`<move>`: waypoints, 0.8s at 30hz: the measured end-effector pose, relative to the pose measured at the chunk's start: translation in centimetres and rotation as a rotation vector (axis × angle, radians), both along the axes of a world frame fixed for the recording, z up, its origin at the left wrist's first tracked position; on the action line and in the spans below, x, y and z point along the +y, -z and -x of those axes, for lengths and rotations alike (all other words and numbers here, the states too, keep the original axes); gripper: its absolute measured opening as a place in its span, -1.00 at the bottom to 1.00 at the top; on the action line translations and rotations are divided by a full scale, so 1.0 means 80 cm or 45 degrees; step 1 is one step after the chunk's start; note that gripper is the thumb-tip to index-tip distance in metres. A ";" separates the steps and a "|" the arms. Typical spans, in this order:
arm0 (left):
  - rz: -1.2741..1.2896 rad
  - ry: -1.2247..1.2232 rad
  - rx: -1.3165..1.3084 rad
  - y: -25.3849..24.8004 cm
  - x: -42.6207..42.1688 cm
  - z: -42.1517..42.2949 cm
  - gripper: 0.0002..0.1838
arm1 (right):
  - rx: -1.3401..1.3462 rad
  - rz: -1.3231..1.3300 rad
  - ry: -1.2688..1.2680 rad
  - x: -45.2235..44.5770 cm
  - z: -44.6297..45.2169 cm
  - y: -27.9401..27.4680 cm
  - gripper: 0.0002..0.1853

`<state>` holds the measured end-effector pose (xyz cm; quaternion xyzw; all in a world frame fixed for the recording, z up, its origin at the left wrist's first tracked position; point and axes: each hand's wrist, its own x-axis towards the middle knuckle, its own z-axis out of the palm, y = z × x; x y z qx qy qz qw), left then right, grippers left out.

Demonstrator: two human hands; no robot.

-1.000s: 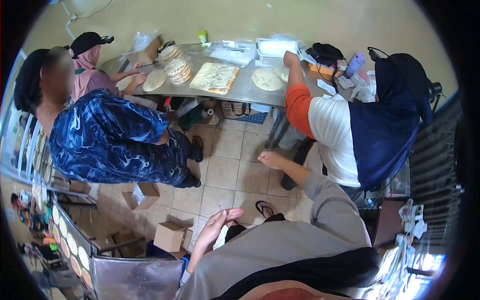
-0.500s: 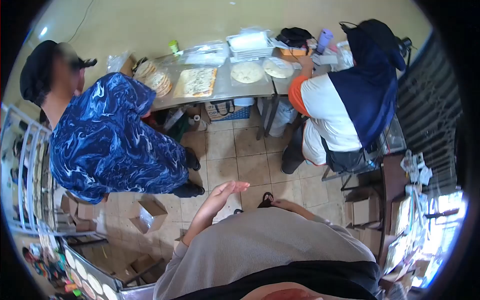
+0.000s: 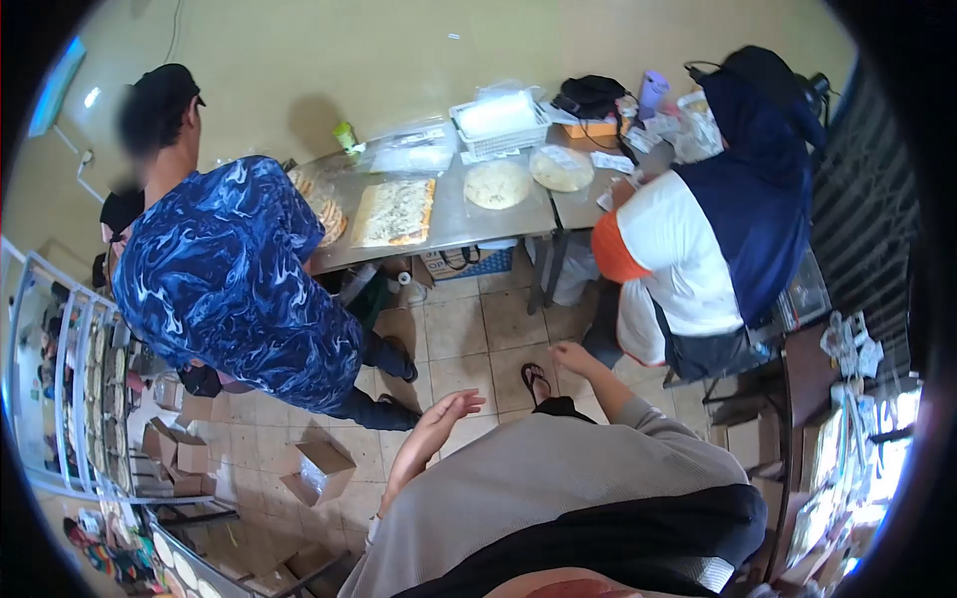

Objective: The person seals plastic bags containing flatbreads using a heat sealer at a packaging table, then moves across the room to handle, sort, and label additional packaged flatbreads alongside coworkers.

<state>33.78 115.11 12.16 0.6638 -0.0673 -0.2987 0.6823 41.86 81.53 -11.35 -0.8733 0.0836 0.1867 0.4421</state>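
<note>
My left hand (image 3: 454,411) is held in front of my body with its fingers stretched out and nothing in it. On the other side, my right hand (image 3: 571,360) reaches forward at waist height, empty, its fingers loosely bent. Both hands are over the tiled floor, touching nothing. Ahead stands a metal table (image 3: 449,224). On it lie a rectangular topped flatbread (image 3: 395,212), a round flatbread (image 3: 497,185) and a second round flatbread (image 3: 562,168) with a label on it. A stack of round breads (image 3: 325,211) is partly hidden by a person.
A person in a blue patterned shirt (image 3: 224,284) stands at left; another in a white top and dark head covering (image 3: 688,259) is at right. An opened carton (image 3: 319,470) lies on the floor. White baskets (image 3: 501,125) stand at the table's back; a rack (image 3: 60,369) is far left.
My view has moved closer to the table. My right hand has come up and forward from beside my body. The person in blue has turned the head away.
</note>
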 end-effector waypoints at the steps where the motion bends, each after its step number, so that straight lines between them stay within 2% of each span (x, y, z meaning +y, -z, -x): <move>1: -0.085 -0.101 0.026 -0.015 -0.005 -0.007 -0.52 | -0.038 -0.009 0.013 -0.012 -0.036 -0.002 -0.50; 3: -0.053 -0.246 0.032 -0.011 -0.013 -0.026 -0.51 | -0.199 0.000 0.147 -0.026 -0.122 -0.005 -0.48; 5: -0.059 -0.323 0.055 -0.001 -0.024 -0.047 -0.51 | -0.387 -0.359 0.430 -0.035 -0.228 0.007 -0.50; 6: -0.076 -0.361 0.069 0.008 -0.040 -0.064 -0.52 | -0.812 -0.471 0.721 -0.035 -0.306 -0.022 -0.62; 7: -0.091 -0.381 0.079 0.015 -0.043 -0.075 -0.53 | -0.688 -0.340 0.939 -0.033 -0.337 -0.060 -0.69; 9: -0.084 -0.391 0.050 0.032 -0.041 -0.093 -0.50 | -0.676 -0.172 1.301 -0.044 -0.416 -0.074 -0.66; 10: -0.076 -0.421 0.017 0.040 -0.035 -0.098 -0.47 | -0.628 -0.048 1.443 -0.060 -0.445 -0.067 -0.64; 12: -0.200 -0.680 -0.183 0.053 -0.005 -0.090 -0.29 | -0.415 0.226 1.664 -0.113 -0.489 -0.037 -0.59; 13: -0.499 -0.847 -0.285 0.044 0.022 -0.076 -0.17 | -0.302 0.357 1.711 -0.141 -0.508 -0.025 -0.56; 15: -0.345 -1.765 -0.316 0.017 0.134 -0.013 -0.41 | -0.319 0.535 1.768 -0.179 -0.553 -0.038 -0.50; 16: -0.238 -2.200 -0.328 0.006 0.169 0.010 -0.47 | -0.519 0.591 1.812 -0.167 -0.575 -0.079 -0.48; 17: 0.162 -2.665 -0.521 -0.073 0.164 0.025 -0.32 | -0.670 0.169 1.589 -0.157 -0.600 -0.145 -0.44; 18: 0.288 -2.964 -0.992 -0.144 0.150 0.038 -0.23 | -0.775 -0.238 1.341 -0.141 -0.618 -0.222 -0.40; 19: 0.300 -3.143 -1.530 -0.217 0.136 0.051 -0.13 | -1.248 -0.474 1.202 -0.089 -0.622 -0.297 -0.39; 20: 0.145 -3.086 -1.855 -0.277 0.103 0.032 -0.14 | -1.662 -0.744 0.922 -0.036 -0.625 -0.373 -0.38; 21: -0.136 -2.908 -2.135 -0.302 0.086 0.014 -0.11 | -1.590 -1.090 0.760 0.034 -0.563 -0.448 -0.36; 22: -0.317 -2.599 -2.284 -0.326 0.050 -0.036 -0.06 | -1.473 -1.426 0.626 0.103 -0.501 -0.522 -0.33; 23: -0.460 -2.280 -2.247 -0.324 0.026 -0.085 -0.07 | -1.416 -1.752 0.157 0.158 -0.430 -0.559 -0.22; 24: -0.519 -1.929 -2.070 -0.303 0.002 -0.139 -0.07 | -0.827 -2.822 -0.250 0.220 -0.359 -0.562 -0.12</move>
